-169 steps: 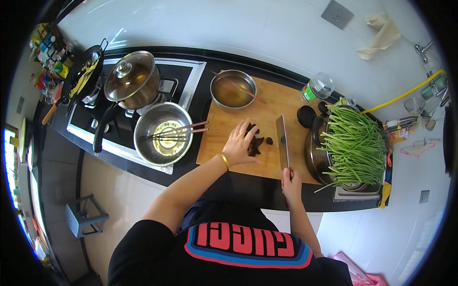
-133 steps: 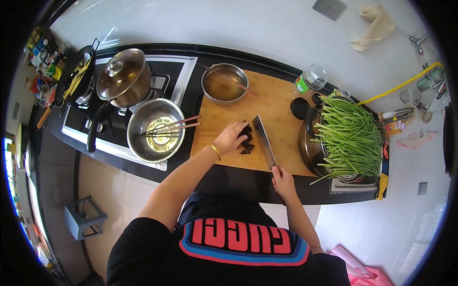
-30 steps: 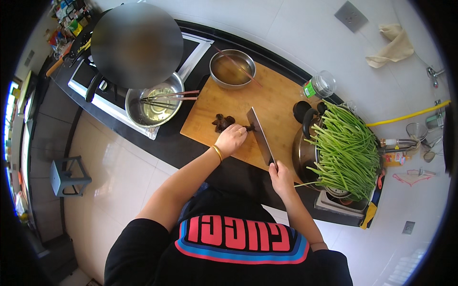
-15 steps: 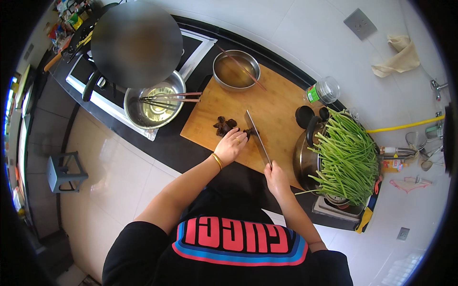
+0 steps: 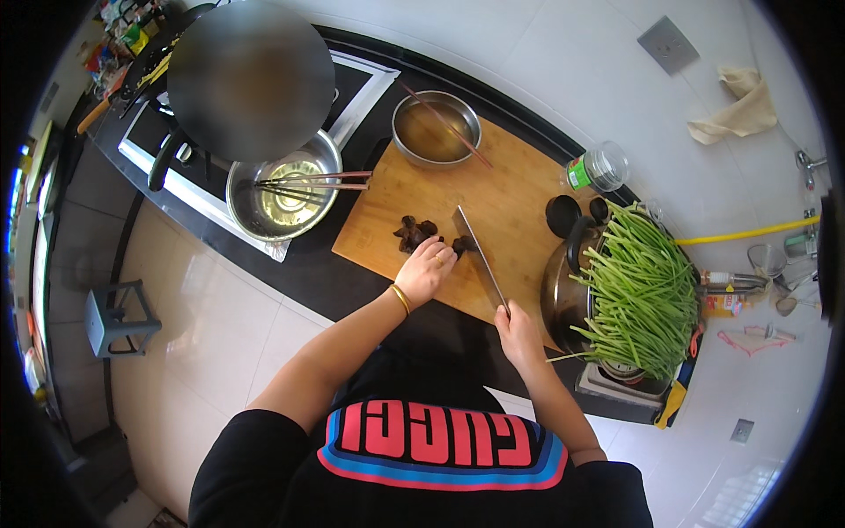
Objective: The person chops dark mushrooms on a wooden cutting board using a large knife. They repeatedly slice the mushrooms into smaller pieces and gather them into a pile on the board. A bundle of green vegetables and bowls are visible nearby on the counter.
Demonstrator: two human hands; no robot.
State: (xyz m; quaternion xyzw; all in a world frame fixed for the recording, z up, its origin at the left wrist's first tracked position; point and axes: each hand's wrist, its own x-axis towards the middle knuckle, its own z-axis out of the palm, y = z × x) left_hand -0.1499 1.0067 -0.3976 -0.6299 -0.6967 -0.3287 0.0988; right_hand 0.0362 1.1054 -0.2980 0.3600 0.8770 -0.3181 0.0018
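Note:
My right hand (image 5: 518,329) is closed round the handle of a kitchen knife (image 5: 483,260), whose blade slants away across the wooden cutting board (image 5: 519,189). Beneath the bent fingers of my left hand (image 5: 426,268), dark crinkled wood ear mushroom is pressed to the board. A loose pile of the same wood ear mushroom (image 5: 412,234) lies just left of those fingertips. Some small dark cut pieces (image 5: 463,242) sit between my left hand and the blade. The fingers hide part of the mushroom they hold.
Chopsticks rest across a metal bowl of brownish liquid (image 5: 436,132). More chopsticks stand in a steel pot (image 5: 239,207) beside the stove. At right, green stalks (image 5: 638,295) are heaped over a pot (image 5: 563,295), near a clear jar (image 5: 606,165). A stool (image 5: 121,319) stands on the floor.
My right hand and the knife have shifted slightly right and toward me, so the blade is a little farther from my left hand. My left hand stays on the mushroom.

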